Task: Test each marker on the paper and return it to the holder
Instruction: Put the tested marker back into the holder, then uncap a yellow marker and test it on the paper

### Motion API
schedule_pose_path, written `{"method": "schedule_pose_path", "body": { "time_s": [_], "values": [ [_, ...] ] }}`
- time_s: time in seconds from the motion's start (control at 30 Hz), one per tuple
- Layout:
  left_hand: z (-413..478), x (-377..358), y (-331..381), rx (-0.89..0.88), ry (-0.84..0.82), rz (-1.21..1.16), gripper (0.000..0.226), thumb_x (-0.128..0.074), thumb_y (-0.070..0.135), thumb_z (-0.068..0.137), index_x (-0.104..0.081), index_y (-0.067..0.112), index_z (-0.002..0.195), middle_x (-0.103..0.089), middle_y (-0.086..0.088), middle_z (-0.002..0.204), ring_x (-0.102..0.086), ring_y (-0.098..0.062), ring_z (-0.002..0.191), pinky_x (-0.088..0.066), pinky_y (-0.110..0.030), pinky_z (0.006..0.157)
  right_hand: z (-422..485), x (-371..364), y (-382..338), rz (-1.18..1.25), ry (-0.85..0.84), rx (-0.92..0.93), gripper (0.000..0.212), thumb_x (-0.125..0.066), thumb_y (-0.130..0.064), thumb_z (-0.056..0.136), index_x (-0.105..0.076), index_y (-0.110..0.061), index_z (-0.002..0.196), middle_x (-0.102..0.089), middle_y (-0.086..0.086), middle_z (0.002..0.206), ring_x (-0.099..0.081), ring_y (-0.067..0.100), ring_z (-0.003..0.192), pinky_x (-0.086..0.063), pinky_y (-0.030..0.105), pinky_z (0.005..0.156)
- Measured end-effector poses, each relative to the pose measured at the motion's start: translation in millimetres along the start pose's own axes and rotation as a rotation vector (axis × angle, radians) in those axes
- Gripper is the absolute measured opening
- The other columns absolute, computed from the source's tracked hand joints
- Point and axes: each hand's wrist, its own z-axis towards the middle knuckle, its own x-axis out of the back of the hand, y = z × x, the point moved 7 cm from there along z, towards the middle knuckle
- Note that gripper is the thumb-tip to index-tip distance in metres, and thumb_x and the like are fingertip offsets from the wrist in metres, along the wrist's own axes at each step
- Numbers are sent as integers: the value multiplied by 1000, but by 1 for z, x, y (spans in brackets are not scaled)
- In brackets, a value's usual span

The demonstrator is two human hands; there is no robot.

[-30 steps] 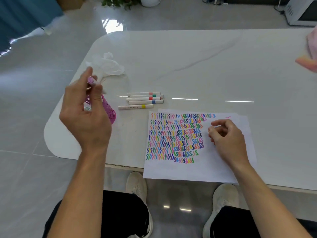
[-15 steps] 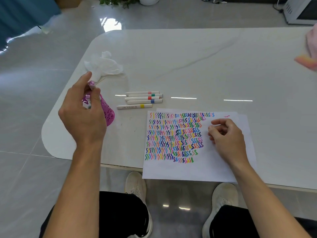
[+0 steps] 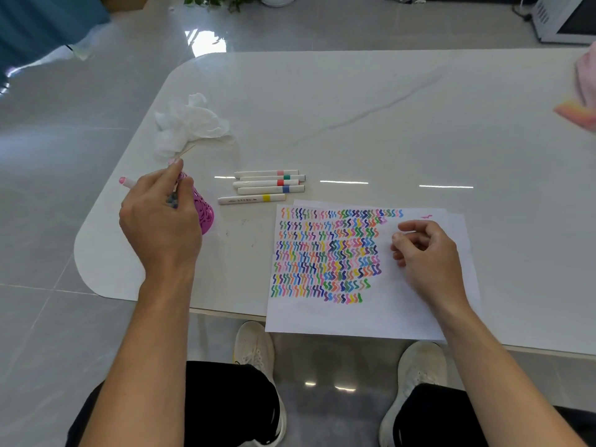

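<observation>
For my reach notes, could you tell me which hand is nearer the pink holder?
Left. The left hand is at the pink holder, partly covering it; the right hand rests on the paper, well apart.

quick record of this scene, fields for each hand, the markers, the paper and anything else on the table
left hand: grips pink marker by the holder
right hand: rests on paper, fingers loosely curled, nothing seen in it
loose markers: five, lying on table between holder and paper
paper marks: rows of coloured squiggles
other: crumpled tissue behind holder
</observation>
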Motion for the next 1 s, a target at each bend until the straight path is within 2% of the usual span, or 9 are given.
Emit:
{"method": "schedule_pose_path", "body": {
  "time_s": [0.07,0.27,0.33,0.47,0.57,0.67,0.83,0.93,1.0],
  "values": [
    [0,-4,-2,2,-25,22,32,-62,21,97,-69,14,128,-71,-4,120,-63,-24,110,-51,-46,100,0,0,0,0,-3,1,14,-65,-17,101,-65,-17,116,-73,2,95,-70,15,80,-54,24,68],
    [-1,-12,-5,-33,-77,105,36,-64,10,95,-66,10,131,-67,-9,119,-58,-26,113,-47,-53,105,1,1,1,5,-1,0,14,-65,-17,101,-65,-17,115,-73,2,95,-71,15,79,-55,25,68],
    [-1,-13,-2,-36,-81,111,41,-66,10,93,-63,11,134,-66,-10,122,-57,-26,115,-45,-51,109,1,0,1,7,-1,-2,14,-65,-18,101,-65,-17,115,-73,2,95,-71,15,80,-55,24,68],
    [-6,-11,12,-92,-64,77,45,-68,9,92,-61,13,136,-63,-9,128,-56,-25,118,-39,-26,104,0,0,2,21,0,-11,13,-66,-18,101,-65,-18,114,-73,2,94,-70,15,78,-54,25,68],
    [-13,-14,28,-173,-64,37,41,-65,7,92,-65,13,132,-65,-9,125,-58,-26,115,-46,-32,100,0,0,1,25,-1,-12,13,-66,-17,101,-65,-18,114,-74,4,94,-70,16,78,-54,25,68],
    [-24,-23,44,-248,-88,13,35,-63,5,93,-68,14,127,-67,-8,120,-59,-23,113,-46,-30,96,0,1,1,30,-2,-15,13,-66,-18,101,-66,-19,113,-74,2,94,-71,16,77,-56,27,69],
    [-38,-51,54,-238,-247,-26,28,-64,4,93,-72,14,118,-70,-5,115,-62,-22,107,-48,-29,88,-1,5,0,74,1,-8,10,-66,-18,101,-66,-18,111,-74,3,93,-71,14,75,-55,25,69],
    [-41,-74,52,-197,-382,21,27,-60,7,96,-72,14,120,-70,-4,120,-62,-24,113,-47,-31,92,-2,8,-2,109,4,2,9,-65,-17,101,-66,-17,110,-75,3,89,-70,9,70,-55,22,66],
    [-44,-90,48,-160,-468,77,31,-54,12,101,-68,15,129,-66,-3,133,-59,-23,124,-47,-35,101,-2,10,-4,121,5,20,9,-64,-16,102,-66,-16,111,-74,2,87,-69,6,68,-55,19,63]
  ]
}}
